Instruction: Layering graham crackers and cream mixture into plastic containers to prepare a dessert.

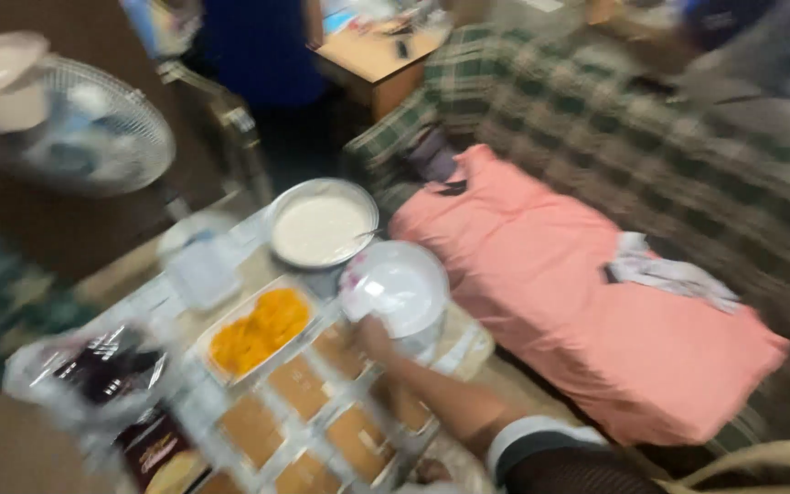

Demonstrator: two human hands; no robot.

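Reaching far and left from the lower right, right hand (375, 337) meets the near rim of a white plastic lid (397, 285), apparently gripping it; blur hides the fingers. Lid sits tilted above the tray of brown-filled cups (317, 416), just near-right of the metal bowl of white batter (322, 224). Forearm runs diagonally. Left hand not in view.

Wearing a dark, finely textured sleeve (564, 471) ending in a white cuff band (528, 432) at near right; forearm showing bare beyond it; blurring hiding finer details.
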